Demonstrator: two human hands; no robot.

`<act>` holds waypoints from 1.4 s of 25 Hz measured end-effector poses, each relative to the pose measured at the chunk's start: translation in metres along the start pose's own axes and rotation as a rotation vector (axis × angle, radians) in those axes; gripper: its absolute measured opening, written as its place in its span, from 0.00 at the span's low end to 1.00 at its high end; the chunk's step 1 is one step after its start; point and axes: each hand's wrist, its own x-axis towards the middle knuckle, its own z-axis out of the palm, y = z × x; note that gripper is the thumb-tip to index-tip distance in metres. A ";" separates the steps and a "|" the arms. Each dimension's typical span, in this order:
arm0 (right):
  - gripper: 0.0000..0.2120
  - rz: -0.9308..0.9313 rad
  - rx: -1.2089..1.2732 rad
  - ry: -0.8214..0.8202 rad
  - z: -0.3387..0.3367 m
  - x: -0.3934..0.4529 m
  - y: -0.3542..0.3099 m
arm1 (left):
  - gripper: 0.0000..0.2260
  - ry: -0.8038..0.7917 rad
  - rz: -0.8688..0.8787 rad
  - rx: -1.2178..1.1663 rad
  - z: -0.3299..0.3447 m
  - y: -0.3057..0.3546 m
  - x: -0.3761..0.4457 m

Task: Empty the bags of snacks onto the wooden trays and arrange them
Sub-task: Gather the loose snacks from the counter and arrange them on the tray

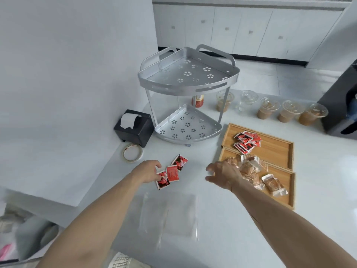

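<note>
Left hand [148,171]: I see my fingers curled onto the nearest of three red packets [172,174], thumb pressing the packet closest to me; it looks like a pinch on that one.
Right hand [222,176]: my fingers are spread wide and hold nothing, hovering just left of the near tray.
Red packets: three lie loose on the white worktop [212,238], left of the trays and in front of the metal rack [188,93].
Far tray [276,149]: wooden, right of the rack's lower shelf, carrying a pile of red packets [247,141] at its left end.
Near tray [286,192]: wooden, touching the far tray on the side nearer me, carrying clear-wrapped brown snacks [257,174].
Empty bags [170,215]: clear plastic, flat on the worktop, between my forearms.
Tape roll [133,153]: left of the rack, just in front of a black tissue box [135,127].
Cups [280,111]: a row of lidded drinks behind the trays, right of the rack.
</note>
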 end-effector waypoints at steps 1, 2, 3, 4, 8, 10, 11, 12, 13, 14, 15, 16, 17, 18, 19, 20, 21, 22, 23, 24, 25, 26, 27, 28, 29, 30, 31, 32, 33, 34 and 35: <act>0.19 -0.013 -0.008 -0.021 0.003 0.006 -0.010 | 0.24 -0.007 -0.025 -0.016 0.001 -0.012 -0.002; 0.19 -0.028 -0.023 -0.040 0.005 0.014 -0.020 | 0.25 -0.012 -0.048 -0.034 0.001 -0.023 -0.004; 0.19 -0.038 -0.043 -0.055 0.007 0.020 -0.029 | 0.26 -0.018 -0.062 -0.042 0.001 -0.031 -0.004; 0.20 -0.046 -0.066 -0.064 0.009 0.026 -0.037 | 0.26 -0.022 -0.068 -0.037 0.003 -0.037 -0.004; 0.22 -0.093 -0.181 -0.092 0.009 0.052 -0.062 | 0.27 -0.013 -0.035 0.034 0.009 -0.043 0.004; 0.22 -0.131 -0.248 -0.085 0.010 0.064 -0.072 | 0.28 -0.007 -0.005 0.088 0.013 -0.038 0.010; 0.21 -0.154 -0.271 -0.074 0.011 0.070 -0.076 | 0.29 -0.007 0.007 0.113 0.015 -0.035 0.014; 0.21 -0.178 -0.289 -0.059 0.012 0.076 -0.080 | 0.29 -0.003 0.017 0.134 0.018 -0.032 0.017; 0.22 -0.200 -0.301 -0.042 0.013 0.081 -0.083 | 0.30 0.010 0.027 0.155 0.021 -0.030 0.020; 0.24 -0.213 -0.311 -0.030 0.015 0.084 -0.084 | 0.29 0.033 0.036 0.173 0.025 -0.027 0.021; 0.27 -0.221 -0.322 -0.025 0.015 0.088 -0.085 | 0.28 0.063 0.043 0.180 0.029 -0.026 0.023; 0.30 -0.230 -0.340 -0.028 0.016 0.091 -0.085 | 0.27 0.095 0.048 0.174 0.033 -0.026 0.024; 0.32 -0.244 -0.360 -0.043 0.016 0.094 -0.085 | 0.25 0.124 0.051 0.159 0.037 -0.026 0.025; 0.32 -0.262 -0.377 -0.063 0.016 0.097 -0.084 | 0.24 0.146 0.056 0.143 0.040 -0.027 0.026; 0.30 -0.278 -0.381 -0.082 0.016 0.099 -0.083 | 0.23 0.162 0.064 0.131 0.041 -0.028 0.027; 0.28 -0.286 -0.370 -0.087 0.018 0.100 -0.082 | 0.22 0.171 0.073 0.118 0.042 -0.029 0.027; 0.24 -0.285 -0.347 -0.073 0.020 0.100 -0.082 | 0.21 0.171 0.078 0.092 0.043 -0.030 0.028; 0.20 -0.277 -0.317 -0.047 0.023 0.100 -0.081 | 0.20 0.160 0.077 0.048 0.044 -0.030 0.030; 0.16 -0.267 -0.291 -0.019 0.025 0.099 -0.080 | 0.19 0.143 0.066 -0.003 0.044 -0.030 0.031; 0.14 -0.251 -0.269 0.005 0.027 0.098 -0.080 | 0.18 0.123 0.051 -0.049 0.044 -0.030 0.032; 0.12 -0.228 -0.245 0.016 0.028 0.097 -0.078 | 0.17 0.095 0.031 -0.094 0.043 -0.030 0.033; 0.10 -0.197 -0.214 0.010 0.027 0.095 -0.076 | 0.16 0.057 0.010 -0.142 0.042 -0.030 0.034; 0.10 -0.156 -0.171 -0.013 0.024 0.094 -0.073 | 0.16 0.013 -0.001 -0.188 0.039 -0.031 0.037; 0.10 -0.112 -0.117 -0.050 0.022 0.092 -0.069 | 0.15 -0.031 -0.001 -0.227 0.034 -0.031 0.039; 0.11 -0.065 -0.055 -0.092 0.019 0.090 -0.064 | 0.15 -0.068 0.008 -0.254 0.030 -0.031 0.040; 0.12 -0.024 0.005 -0.128 0.016 0.087 -0.059 | 0.15 -0.092 0.024 -0.272 0.025 -0.030 0.042; 0.14 0.002 0.046 -0.149 0.014 0.083 -0.054 | 0.15 -0.097 0.046 -0.283 0.020 -0.028 0.044; 0.15 0.013 0.064 -0.154 0.012 0.078 -0.049 | 0.15 -0.091 0.071 -0.286 0.016 -0.024 0.046; 0.15 0.014 0.063 -0.151 0.010 0.073 -0.045 | 0.17 -0.076 0.092 -0.275 0.012 -0.019 0.048; 0.15 0.017 0.061 -0.144 0.010 0.067 -0.041 | 0.20 -0.058 0.110 -0.249 0.010 -0.014 0.051; 0.15 0.024 0.068 -0.137 0.010 0.060 -0.037 | 0.25 -0.045 0.122 -0.216 0.009 -0.007 0.053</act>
